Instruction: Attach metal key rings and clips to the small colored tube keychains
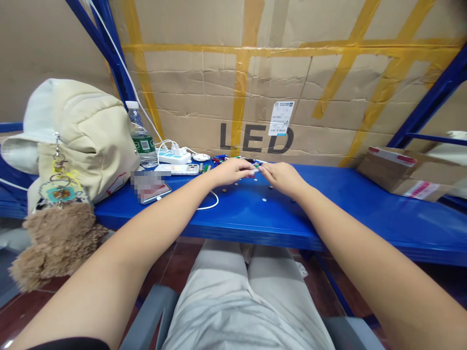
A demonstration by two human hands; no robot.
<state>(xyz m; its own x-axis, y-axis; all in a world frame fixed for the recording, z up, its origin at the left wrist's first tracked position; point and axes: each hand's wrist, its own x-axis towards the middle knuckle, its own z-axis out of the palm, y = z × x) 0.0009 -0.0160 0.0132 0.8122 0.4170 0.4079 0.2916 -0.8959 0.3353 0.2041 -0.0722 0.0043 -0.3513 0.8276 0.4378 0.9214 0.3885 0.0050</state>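
Note:
My left hand (pixel 234 171) and my right hand (pixel 280 177) meet over the blue table (pixel 328 204), fingertips almost touching. Both are closed in a pinch around something small and pale between them, too small to name. Just behind the hands lies a loose pile of thin coloured sticks that look like pens (pixel 220 159), in blue, green, red and black, partly hidden by my fingers. Several small round pieces, some white and some dark, are scattered on the tabletop; one white disc (pixel 264 200) lies below my right hand.
To the left are a cream bag (pixel 83 131) with a brown plush charm (pixel 62 233), a water bottle (pixel 143 138), a power strip (pixel 173 155), a phone (pixel 178 169) and a white cable (pixel 213 201). A large carton (pixel 200 97) stands behind; a small box (pixel 404 170) sits right.

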